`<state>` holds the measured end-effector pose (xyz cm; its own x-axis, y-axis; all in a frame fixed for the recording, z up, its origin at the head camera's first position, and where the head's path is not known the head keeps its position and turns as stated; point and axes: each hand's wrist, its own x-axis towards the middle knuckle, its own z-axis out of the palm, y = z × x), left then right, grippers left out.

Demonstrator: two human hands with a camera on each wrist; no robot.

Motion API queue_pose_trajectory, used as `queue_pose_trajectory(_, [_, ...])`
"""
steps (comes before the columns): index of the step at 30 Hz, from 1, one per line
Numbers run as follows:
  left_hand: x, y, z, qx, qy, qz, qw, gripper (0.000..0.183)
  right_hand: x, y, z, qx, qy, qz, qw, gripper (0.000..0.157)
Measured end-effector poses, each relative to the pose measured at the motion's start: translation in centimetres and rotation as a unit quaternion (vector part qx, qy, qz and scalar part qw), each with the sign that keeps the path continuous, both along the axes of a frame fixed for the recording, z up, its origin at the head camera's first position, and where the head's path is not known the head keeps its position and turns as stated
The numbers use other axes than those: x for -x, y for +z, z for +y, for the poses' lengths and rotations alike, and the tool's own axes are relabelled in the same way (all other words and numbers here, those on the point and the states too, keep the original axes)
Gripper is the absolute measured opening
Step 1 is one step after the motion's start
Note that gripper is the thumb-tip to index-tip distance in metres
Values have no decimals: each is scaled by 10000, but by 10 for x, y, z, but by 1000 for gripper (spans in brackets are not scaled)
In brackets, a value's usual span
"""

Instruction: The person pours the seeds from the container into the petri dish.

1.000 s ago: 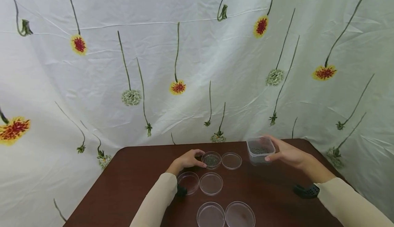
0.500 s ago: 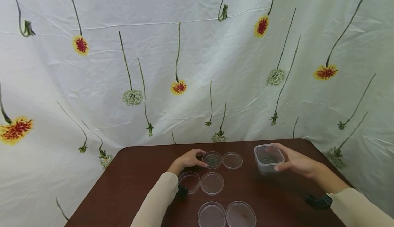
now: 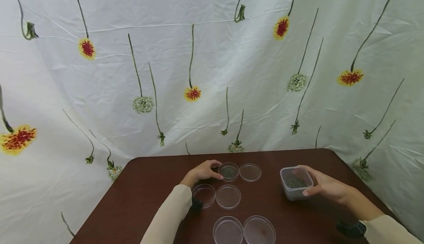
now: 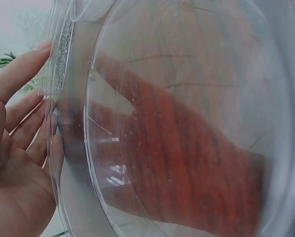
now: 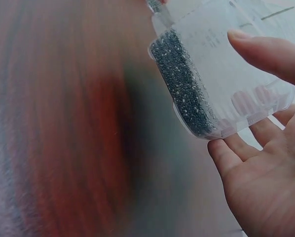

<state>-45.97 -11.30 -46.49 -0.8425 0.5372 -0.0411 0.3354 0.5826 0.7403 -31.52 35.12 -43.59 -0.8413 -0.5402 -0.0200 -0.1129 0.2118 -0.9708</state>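
My left hand (image 3: 202, 171) holds the left side of a round clear petri dish (image 3: 233, 179), thumb in front and fingers behind. A layer of small dark seeds (image 4: 63, 54) lies in that dish, which rests on the table at the back. Over to the right, my right hand (image 3: 326, 187) grips a clear square plastic tub (image 3: 294, 196), with the thumb on one side and fingers on the other. Dark seeds (image 5: 179, 81) fill the bottom of the tub. Whether the tub touches the table is hard to tell.
Beside the seeded dish lies another clear dish (image 3: 250, 173). A pair of dishes, left (image 3: 206, 197) and right (image 3: 228, 197), sits in the middle row. Two more, left (image 3: 228, 231) and right (image 3: 259, 230), lie in front. A flowered curtain (image 3: 212, 60) hangs behind the brown table (image 3: 149, 196).
My right hand has carried the tub to the right and down, away from the dishes. My left hand stays at the seeded dish.
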Motion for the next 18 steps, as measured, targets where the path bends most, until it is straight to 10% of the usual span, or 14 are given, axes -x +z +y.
queue_pose_trajectory(18, [-2, 2, 0, -65, 39, -22, 10000, 59, -10, -24, 26, -114, 359, -362, 9986, 79])
